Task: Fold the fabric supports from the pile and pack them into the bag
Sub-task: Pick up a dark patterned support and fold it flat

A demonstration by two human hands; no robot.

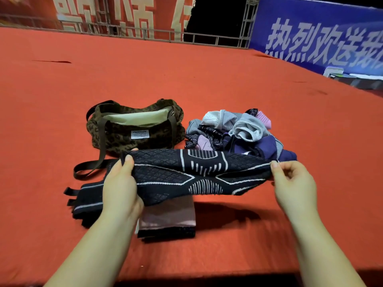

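Our two hands hold a black patterned support [199, 175] stretched sideways in the air between them, the left hand [121, 187] gripping one end and the right hand [294, 183] pinching the other. Its long side runs left to right, so we think one end should fold across to meet the other. Under it lies a folded stack [167, 222] on the red floor [207, 79]; the open bag [134, 127] sits beyond our left hand, the pile [238, 131] beyond our right.

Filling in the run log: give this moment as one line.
step: folding | left hand, right hand: stretching black patterned support | bag: open | pile: unfolded
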